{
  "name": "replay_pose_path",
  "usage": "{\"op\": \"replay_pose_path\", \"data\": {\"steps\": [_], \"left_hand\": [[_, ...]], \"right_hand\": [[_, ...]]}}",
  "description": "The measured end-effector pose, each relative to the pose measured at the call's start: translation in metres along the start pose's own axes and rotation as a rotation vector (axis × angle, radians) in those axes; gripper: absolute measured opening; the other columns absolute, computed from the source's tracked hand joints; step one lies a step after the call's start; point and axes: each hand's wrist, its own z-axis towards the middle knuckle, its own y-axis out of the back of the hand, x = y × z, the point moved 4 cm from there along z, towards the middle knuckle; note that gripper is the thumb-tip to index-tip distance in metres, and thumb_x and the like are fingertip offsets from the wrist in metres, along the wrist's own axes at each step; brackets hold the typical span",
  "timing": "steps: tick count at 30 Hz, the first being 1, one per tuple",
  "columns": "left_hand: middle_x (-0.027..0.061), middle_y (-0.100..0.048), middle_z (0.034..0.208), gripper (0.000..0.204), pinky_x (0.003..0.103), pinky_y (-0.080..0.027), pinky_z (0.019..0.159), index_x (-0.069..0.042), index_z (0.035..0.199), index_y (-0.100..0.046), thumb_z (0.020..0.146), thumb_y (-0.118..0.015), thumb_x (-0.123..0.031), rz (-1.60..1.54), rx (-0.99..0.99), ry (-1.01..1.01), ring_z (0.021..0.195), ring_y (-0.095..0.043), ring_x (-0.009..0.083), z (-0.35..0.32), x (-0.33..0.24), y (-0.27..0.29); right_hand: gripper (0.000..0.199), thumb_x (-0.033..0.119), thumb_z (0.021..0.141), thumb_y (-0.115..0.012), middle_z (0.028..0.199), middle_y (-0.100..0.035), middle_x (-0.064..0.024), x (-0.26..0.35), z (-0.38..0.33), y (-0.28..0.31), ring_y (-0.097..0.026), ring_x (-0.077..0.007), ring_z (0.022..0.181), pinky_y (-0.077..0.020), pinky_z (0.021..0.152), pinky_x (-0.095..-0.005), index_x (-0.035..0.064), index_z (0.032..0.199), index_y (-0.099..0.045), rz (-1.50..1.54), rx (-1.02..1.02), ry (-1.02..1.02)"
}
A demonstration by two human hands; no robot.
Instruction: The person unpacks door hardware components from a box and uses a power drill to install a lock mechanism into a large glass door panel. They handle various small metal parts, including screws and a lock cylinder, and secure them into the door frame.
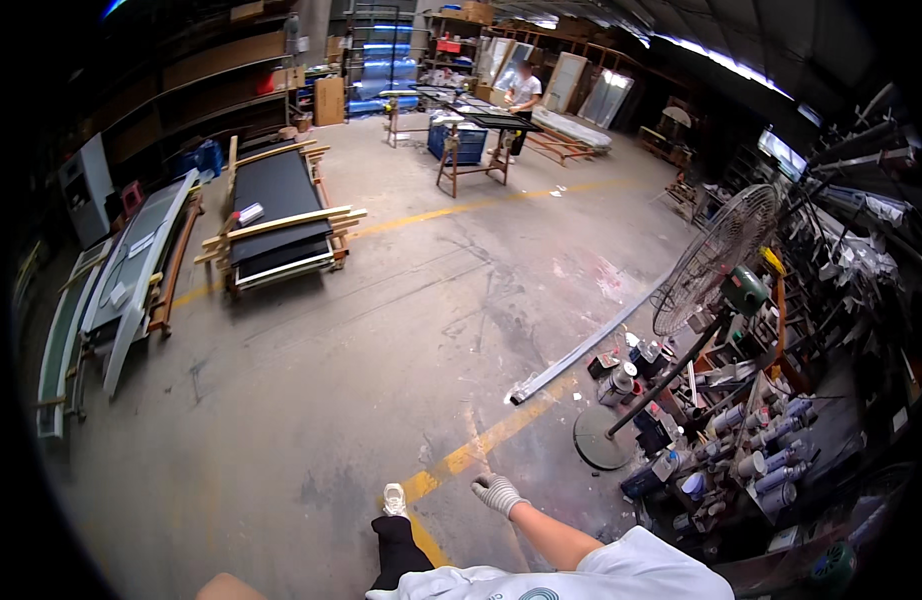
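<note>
Concrete floor [381, 340] lies open; right hand [498, 493], gloved fingers loosely curled, empty, near fan base [601, 440].

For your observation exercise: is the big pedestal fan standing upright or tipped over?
Tipped. The pedestal fan leans, its pole slanting up from the round base on the floor.

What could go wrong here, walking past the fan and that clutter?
1. The long metal strip lies across the floor ahead; a trip seems possible.
2. The right hand, gloved and empty, swings near the pedestal fan, whose base juts into the walkway.
3. Sealant tubes and cans piled loosely beside the base could roll underfoot.
</note>
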Motion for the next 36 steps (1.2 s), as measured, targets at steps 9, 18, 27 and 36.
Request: {"op": "replay_pose_path", "data": {"steps": [9, 18, 27, 36], "left_hand": [[0.0058, -0.064, 0.083, 0.011, 0.028, -0.048, 0.063, -0.001, 0.083, -0.063, 0.074, -0.068, -0.004, -0.610, 0.241, 0.058, 0.075, -0.060, 0.0164, 0.052, 0.340, 0.016], [0.0114, -0.066, 0.089, 0.028, 0.036, -0.049, 0.073, -0.005, 0.095, -0.065, 0.079, -0.066, -0.028, 0.351, 1.069, 0.409, 0.083, -0.062, 0.0277, 0.048, 0.752, -0.070], [0.0154, -0.065, 0.106, 0.046, 0.041, -0.048, 0.086, -0.008, 0.111, -0.062, 0.082, -0.058, -0.044, 0.606, 1.519, 1.046, 0.097, -0.061, 0.0322, -0.124, 1.087, 0.071], [0.0133, -0.066, 0.091, 0.039, 0.036, -0.046, 0.064, -0.008, 0.095, -0.067, 0.082, -0.057, -0.044, 0.715, 0.926, 2.156, 0.076, -0.062, 0.0256, -0.310, 1.203, 0.252]], "right_hand": [[0.047, 0.038, 0.081, -0.055, 0.116, -0.061, -0.0169, -0.164, 0.104, 0.074, -0.059, -0.0327, 0.106, -0.0465, 0.090, -0.0399, 0.0083, 0.117, -0.062, -0.027, -0.080, -0.654], [0.043, 0.038, 0.077, -0.057, 0.108, -0.063, -0.0201, -0.197, 0.118, 0.046, -0.059, -0.0357, 0.105, -0.0464, 0.088, -0.0405, 0.0024, 0.100, -0.067, 0.215, -0.274, -1.397], [0.046, 0.034, 0.080, -0.053, 0.119, -0.058, -0.0192, -0.182, 0.654, 0.252, -0.055, -0.0335, 0.113, -0.0441, 0.094, -0.0410, 0.0027, 0.113, -0.063, 0.132, -0.149, -0.942], [0.039, 0.037, 0.083, -0.052, 0.104, -0.065, -0.0169, 0.120, 1.259, 0.618, -0.062, -0.0341, 0.097, -0.0490, 0.083, -0.0417, 0.0073, 0.104, -0.065, 0.197, -0.392, -0.167]]}}
